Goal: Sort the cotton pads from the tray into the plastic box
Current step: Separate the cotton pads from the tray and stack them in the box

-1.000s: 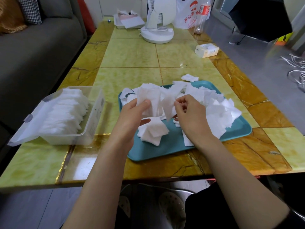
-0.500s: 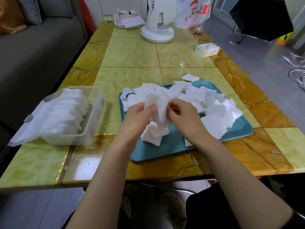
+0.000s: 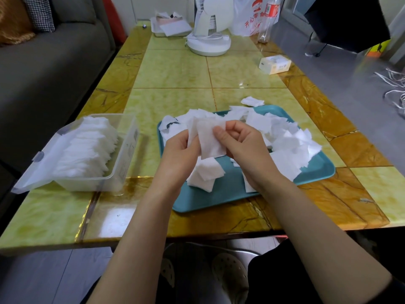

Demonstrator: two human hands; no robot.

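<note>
Cotton pads, one small bunch: thin white squares, judged near weightless, soft and limp, apt to cling together or fan apart; best pinched at the edges as a squared stack. Held above the near-left part of the teal tray, between both hands. Left hand curls round the bunch's left edge. Right hand pinches the right edge, thumb on the front face. Loose heap covers the tray's far and right side. Plastic box, part-filled, stands left of the tray.
</note>
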